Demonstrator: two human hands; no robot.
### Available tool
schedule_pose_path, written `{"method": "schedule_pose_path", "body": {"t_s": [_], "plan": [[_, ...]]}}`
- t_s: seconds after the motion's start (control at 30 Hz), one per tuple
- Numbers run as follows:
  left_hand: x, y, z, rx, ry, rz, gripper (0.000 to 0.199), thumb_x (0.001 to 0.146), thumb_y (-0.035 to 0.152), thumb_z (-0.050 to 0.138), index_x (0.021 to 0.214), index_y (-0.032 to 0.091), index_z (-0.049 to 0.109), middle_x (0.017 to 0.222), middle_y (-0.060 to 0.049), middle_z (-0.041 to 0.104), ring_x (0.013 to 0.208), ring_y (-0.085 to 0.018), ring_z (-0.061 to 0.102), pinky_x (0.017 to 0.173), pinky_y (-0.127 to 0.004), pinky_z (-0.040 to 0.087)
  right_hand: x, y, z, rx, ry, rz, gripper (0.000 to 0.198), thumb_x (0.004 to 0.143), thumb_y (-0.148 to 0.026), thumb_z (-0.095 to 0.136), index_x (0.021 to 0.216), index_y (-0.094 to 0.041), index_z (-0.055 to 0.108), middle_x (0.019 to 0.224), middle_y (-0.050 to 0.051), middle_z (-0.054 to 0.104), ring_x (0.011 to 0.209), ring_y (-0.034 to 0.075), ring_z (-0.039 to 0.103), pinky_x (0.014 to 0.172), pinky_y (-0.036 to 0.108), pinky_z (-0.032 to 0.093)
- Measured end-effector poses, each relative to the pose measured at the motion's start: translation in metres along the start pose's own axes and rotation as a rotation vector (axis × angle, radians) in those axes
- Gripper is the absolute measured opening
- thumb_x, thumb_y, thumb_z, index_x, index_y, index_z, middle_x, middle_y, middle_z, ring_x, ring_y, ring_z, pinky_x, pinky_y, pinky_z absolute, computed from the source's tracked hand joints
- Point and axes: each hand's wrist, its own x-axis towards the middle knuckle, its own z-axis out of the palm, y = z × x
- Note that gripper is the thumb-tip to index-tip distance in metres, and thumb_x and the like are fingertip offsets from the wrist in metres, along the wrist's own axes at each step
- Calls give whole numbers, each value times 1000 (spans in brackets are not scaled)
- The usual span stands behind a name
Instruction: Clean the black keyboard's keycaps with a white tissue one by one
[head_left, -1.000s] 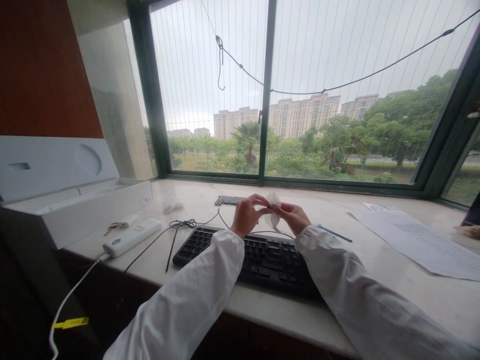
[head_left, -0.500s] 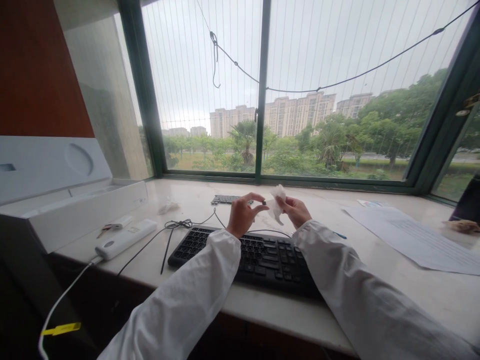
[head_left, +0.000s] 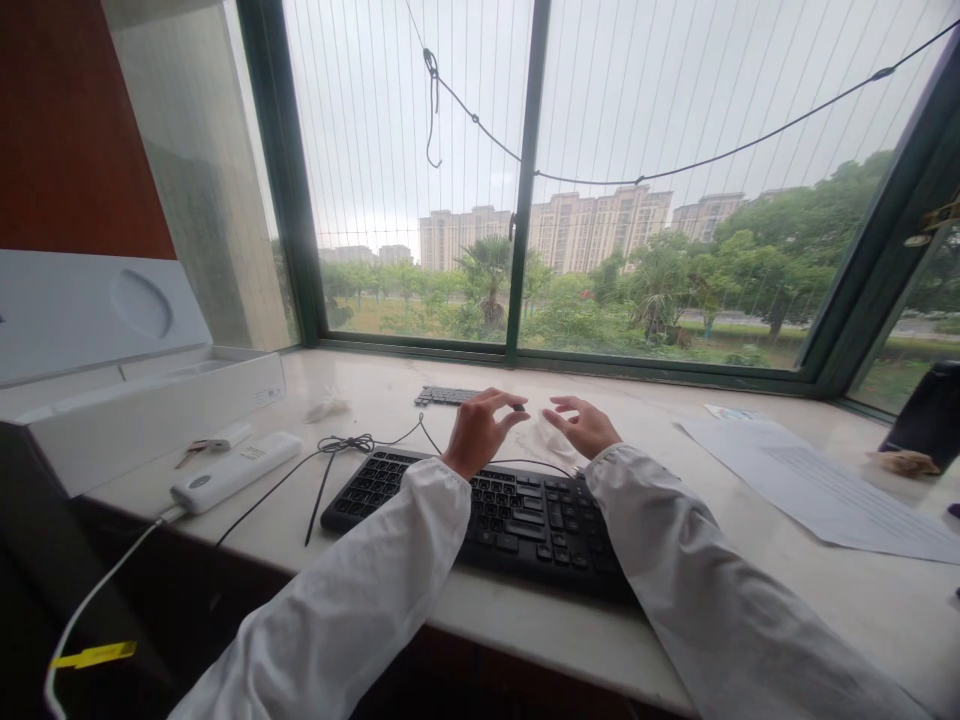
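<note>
My left hand (head_left: pixel 480 432) pinches a small black keycap (head_left: pixel 519 407) between thumb and fingertips, above the back edge of a black keyboard (head_left: pixel 517 520). Many sockets on the keyboard's left and middle part look bare of caps, while its right part carries caps. My right hand (head_left: pixel 589 428) is open, fingers apart, with nothing in it. Just below its fingers a crumpled white tissue (head_left: pixel 553 442) lies on the white desktop. Behind my left hand, loose keycaps (head_left: pixel 442 396) stand in rows on the desk, partly hidden by that hand.
At left are an open white box (head_left: pixel 172 410), a white power strip (head_left: pixel 236 472) and keys (head_left: pixel 195 450). A tangled black cable (head_left: pixel 349 443) lies beside the keyboard. Printed paper (head_left: pixel 810 490) lies at right. Another crumpled tissue (head_left: pixel 328 407) rests near the window (head_left: pixel 517 250).
My right hand has let go of the tissue, which now lies on the desk, and its fingers have spread. My left hand still holds the keycap. The view has shifted slightly.
</note>
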Motion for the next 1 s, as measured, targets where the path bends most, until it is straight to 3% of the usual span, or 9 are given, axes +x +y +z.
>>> {"method": "schedule_pose_path", "body": {"t_s": [0.17, 0.43, 0.77, 0.87, 1.0], "plan": [[-2, -2, 2, 30, 23, -25, 32, 80, 37, 70, 108, 24, 67, 93, -2, 73, 82, -17, 68, 72, -28, 52, -9, -25, 2, 313, -249, -109, 49, 74, -61, 61, 84, -15, 74, 74, 6, 69, 62, 13, 52, 62, 29, 42], [-3, -2, 0, 67, -30, -5, 20, 77, 40, 73, 88, 24, 73, 87, -1, 73, 78, -16, 67, 72, -27, 50, -11, -24, 4, 351, -310, -46, 50, 67, -61, 67, 82, -14, 77, 61, 2, 63, 59, 12, 50, 58, 27, 39], [1, 2, -3, 30, -134, -72, 13, 76, 31, 74, 88, 24, 75, 89, -1, 75, 76, -18, 70, 74, -31, 54, -10, -20, 3, 266, -264, -41, 39, 68, -56, 70, 70, -19, 77, 72, 6, 73, 64, 16, 57, 64, 28, 44], [1, 11, -18, 73, -144, -55, 12, 74, 28, 76, 85, 23, 74, 85, 0, 75, 81, -18, 70, 80, -31, 53, -14, -26, 5, 270, -278, -79, 43, 70, -59, 67, 76, -18, 77, 72, 6, 73, 62, 15, 56, 62, 28, 44], [-15, 23, -65, 195, -55, -122, 15, 76, 31, 75, 87, 22, 73, 87, -1, 75, 81, -19, 70, 82, -33, 53, -20, -36, 7, 239, -315, -151, 47, 72, -62, 64, 80, -17, 77, 72, 7, 73, 61, 15, 57, 60, 28, 43]]}}
